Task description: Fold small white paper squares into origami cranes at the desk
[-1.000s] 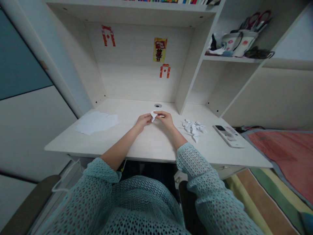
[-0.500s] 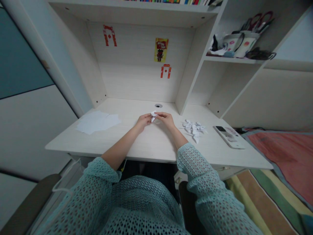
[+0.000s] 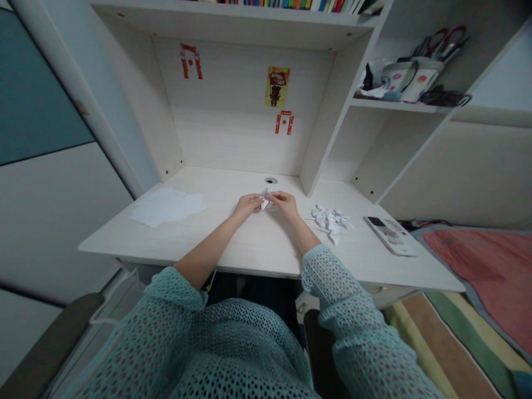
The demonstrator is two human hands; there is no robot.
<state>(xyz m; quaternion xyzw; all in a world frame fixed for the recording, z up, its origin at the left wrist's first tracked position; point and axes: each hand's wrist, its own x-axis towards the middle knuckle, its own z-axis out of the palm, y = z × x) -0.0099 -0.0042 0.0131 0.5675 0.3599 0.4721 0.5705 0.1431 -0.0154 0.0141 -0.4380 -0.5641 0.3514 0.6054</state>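
Between my two hands, above the middle of the white desk (image 3: pixel 249 249), is a small piece of folded white paper (image 3: pixel 265 198) with a pointed tip at the top and another below. My left hand (image 3: pixel 248 205) pinches its left side. On the right side, the fingers of my right hand (image 3: pixel 284 203) are closed on the same paper. A heap of small folded paper pieces (image 3: pixel 331 220) lies to the right of my right hand. Flat sheets of white paper (image 3: pixel 166 206) are spread loosely at the left of the desk.
A phone (image 3: pixel 388 236) lies near the desk's right end. Above, a shelf holds cups (image 3: pixel 420 77) with pens and scissors (image 3: pixel 448 40). A round cable hole (image 3: pixel 271 180) is behind my hands. Right of the desk is a bed with a red cover (image 3: pixel 477 255).
The folded paper has turned in my fingers and now shows a point upward. Both hands stay closed on it in nearly the same place, while the camera view has shifted slightly.
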